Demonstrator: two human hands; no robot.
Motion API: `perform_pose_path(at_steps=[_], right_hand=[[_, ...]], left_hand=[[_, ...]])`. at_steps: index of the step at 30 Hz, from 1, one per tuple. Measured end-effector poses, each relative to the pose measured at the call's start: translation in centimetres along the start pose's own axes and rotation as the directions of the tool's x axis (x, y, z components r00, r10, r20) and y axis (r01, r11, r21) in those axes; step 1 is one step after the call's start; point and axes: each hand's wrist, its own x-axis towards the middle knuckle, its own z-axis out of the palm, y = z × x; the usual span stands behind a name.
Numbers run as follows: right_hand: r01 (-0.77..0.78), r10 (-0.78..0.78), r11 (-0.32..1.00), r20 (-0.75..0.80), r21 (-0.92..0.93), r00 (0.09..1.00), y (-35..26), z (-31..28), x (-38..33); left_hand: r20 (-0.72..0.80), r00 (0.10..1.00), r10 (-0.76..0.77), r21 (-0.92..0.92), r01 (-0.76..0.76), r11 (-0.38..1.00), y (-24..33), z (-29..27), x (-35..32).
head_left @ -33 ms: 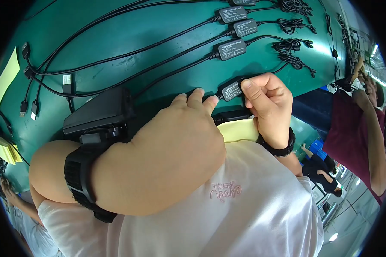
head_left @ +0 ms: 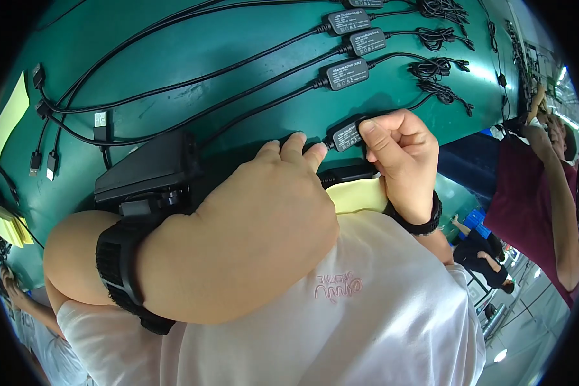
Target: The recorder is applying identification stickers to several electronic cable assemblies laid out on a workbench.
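My right hand [head_left: 405, 151] pinches the right end of a black inline box [head_left: 346, 133] on a USB cable, thumb on top of its printed label face. My left hand [head_left: 280, 186] lies over the near part of the table, its fingers stretched out and apart. Its index fingertip touches or almost touches the left end of the same box, where the cable enters; which of the two I cannot tell. The cable's left run is hidden behind my left hand. Just below my right fingers is a flat black object [head_left: 347, 174], partly covered.
Several similar cable boxes [head_left: 348, 74] lie in a column on the green table [head_left: 238, 58], with coiled leads [head_left: 441, 66] to their right. USB plugs [head_left: 51, 165], a yellow paper strip [head_left: 11, 116] and yellow pads [head_left: 8, 222] are at left. A person in dark red [head_left: 527, 206] is at right.
My hands and the cable box stay practically in place. At the right, the other person's arm and head have shifted slightly.
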Motion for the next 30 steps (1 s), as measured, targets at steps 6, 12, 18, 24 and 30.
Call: perform_pose_path(at_steps=[6, 12, 18, 24, 30], right_hand=[[0.025, -0.074, 0.892, -0.091, -0.451, 0.993, -1.2, -0.7, 0.9], [-0.022, 0.025, 0.921, 0.003, -0.390, 1.000, -1.8, -2.2, 1.2], [0.260, -0.280, 0.715, 0.075, -0.649, 0.957, -1.0, -1.9, 1.2], [0.322, -0.327, 0.781, 0.090, -0.535, 0.941, 0.5, -2.7, 2.3], [0.237, -0.224, 0.912, 0.076, -0.336, 0.972, -1.3, -2.2, 3.5]], left_hand=[[-0.006, 1.000, -0.003, -0.030, 0.003, 1.000, -0.2, 0.1, -0.1], [-0.009, 1.000, -0.007, -0.027, 0.007, 1.000, -0.3, -0.1, 0.0], [0.017, 0.999, 0.030, -0.001, -0.030, 1.000, -0.5, -0.8, 0.0], [-0.008, 0.995, 0.095, -0.291, -0.093, 0.952, -0.4, -3.9, -0.3], [0.045, 0.999, 0.021, -0.374, -0.003, 0.927, 1.3, -5.6, 0.0]])
